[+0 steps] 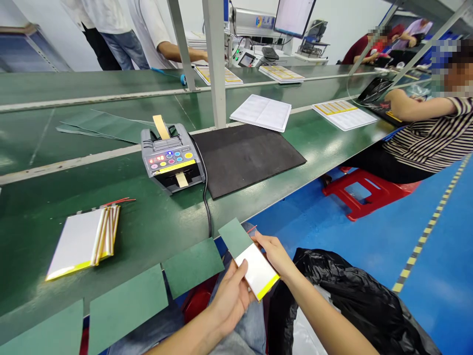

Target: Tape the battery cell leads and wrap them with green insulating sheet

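Observation:
Over my lap, my left hand (233, 291) grips a flat pouch battery cell (254, 268) from its lower left side, thumb on its white face. My right hand (272, 252) holds the cell's right edge, fingers near the upper end, where a short red wire sticks out. A green sheet (235, 237) covers the cell's upper part; yellow tape edges the lower end. Just left of my hands, green sheets (192, 266) overhang the table edge in a row. Farther left on the table lie several similar cells (79, 241), some stacked on edge, with red wires.
A grey tape dispenser (172, 155) stands beside a black mat (251, 155), its cable running to the table edge. White trays (262, 112) lie behind. A black plastic bag (347, 291) sits at my right. A person in a striped shirt (436, 135) sits on a red stool (364, 190).

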### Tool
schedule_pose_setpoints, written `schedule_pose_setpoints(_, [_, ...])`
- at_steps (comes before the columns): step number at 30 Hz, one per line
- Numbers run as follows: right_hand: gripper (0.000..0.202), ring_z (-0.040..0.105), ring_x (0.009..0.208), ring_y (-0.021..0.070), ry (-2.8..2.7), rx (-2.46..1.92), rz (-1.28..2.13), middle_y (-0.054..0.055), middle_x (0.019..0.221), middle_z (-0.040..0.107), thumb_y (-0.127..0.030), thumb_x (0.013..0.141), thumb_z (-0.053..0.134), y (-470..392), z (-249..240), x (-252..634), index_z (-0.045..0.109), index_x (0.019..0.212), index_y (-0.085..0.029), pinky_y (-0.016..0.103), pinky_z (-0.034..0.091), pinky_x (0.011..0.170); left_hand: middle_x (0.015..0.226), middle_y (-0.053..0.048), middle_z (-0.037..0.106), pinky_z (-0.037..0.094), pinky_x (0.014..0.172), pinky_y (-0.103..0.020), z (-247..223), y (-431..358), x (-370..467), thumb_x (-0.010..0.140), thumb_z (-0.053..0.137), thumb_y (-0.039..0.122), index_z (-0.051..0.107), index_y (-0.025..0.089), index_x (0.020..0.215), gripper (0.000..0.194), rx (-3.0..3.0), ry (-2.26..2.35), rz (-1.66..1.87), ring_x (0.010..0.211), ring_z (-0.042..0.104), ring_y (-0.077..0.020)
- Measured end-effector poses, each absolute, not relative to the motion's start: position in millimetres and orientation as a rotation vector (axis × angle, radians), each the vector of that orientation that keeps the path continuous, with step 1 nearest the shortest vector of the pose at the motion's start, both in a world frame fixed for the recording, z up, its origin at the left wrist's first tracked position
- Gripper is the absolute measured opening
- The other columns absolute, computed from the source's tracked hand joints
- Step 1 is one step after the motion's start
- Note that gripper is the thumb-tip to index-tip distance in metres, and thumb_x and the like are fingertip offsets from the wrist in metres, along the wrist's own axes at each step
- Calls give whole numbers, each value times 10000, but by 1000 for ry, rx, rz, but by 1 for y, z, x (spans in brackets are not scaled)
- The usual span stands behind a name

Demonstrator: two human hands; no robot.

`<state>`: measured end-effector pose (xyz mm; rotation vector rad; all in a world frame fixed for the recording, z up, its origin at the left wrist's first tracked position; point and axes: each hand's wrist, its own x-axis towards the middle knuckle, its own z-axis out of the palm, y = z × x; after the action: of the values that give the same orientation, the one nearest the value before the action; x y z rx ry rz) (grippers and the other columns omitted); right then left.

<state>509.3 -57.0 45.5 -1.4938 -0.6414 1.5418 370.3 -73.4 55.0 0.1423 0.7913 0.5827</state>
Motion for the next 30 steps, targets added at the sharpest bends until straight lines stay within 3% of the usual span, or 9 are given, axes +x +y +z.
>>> schedule_pose_setpoints(8, [476, 462, 449, 103, -646, -1526, 1528, 7, 546, 597, -600, 698, 622, -56, 45, 508, 671, 665, -127, 228, 301, 450, 1125, -80, 680, 523, 854, -374, 57, -72, 370, 871, 581, 250, 436, 218, 1186, 348, 123, 819, 593, 967, 663, -193])
schedule_pose_setpoints(15, [308, 477, 488, 105, -701, -1561, 1482, 0, 583, 595, -446, 663, 681, -54, 44, 507, 642, 668, -140, 223, 326, 464, 1086, -136, 686, 552, 772, -405, 61, -66, 375, 872, 526, 434, 486, 153, 1143, 392, 90, 934, 541, 898, 684, -254])
schedule_pose_setpoints(21, [302, 440, 471, 93, -744, -1554, 1454, -11, 554, 549, -435, 671, 670, -54, 70, 500, 596, 658, -142, 216, 309, 445, 1038, -117, 704, 545, 778, -319, 91, -65, 370, 865, 550, 408, 535, 152, 1085, 338, 101, 1040, 586, 872, 685, -204])
schedule_pose_setpoints(25, [248, 484, 553, 114, -895, -1509, 1235, -7, 620, 554, -404, 774, 620, -76, 108, 490, 629, 785, -157, 235, 384, 528, 1048, -103, 701, 530, 776, -331, 120, -69, 352, 814, 589, 482, 561, 185, 1063, 389, 307, 913, 543, 923, 665, -236])
schedule_pose_setpoints(30, [245, 573, 766, 172, -1230, -1320, 994, 47, 882, 641, -340, 844, 588, -91, 135, 490, 590, 1054, -213, 292, 458, 704, 1172, -88, 645, 461, 887, -345, 126, -58, 323, 821, 527, 538, 518, 204, 1170, 483, 964, 869, 616, 1035, 599, -238])
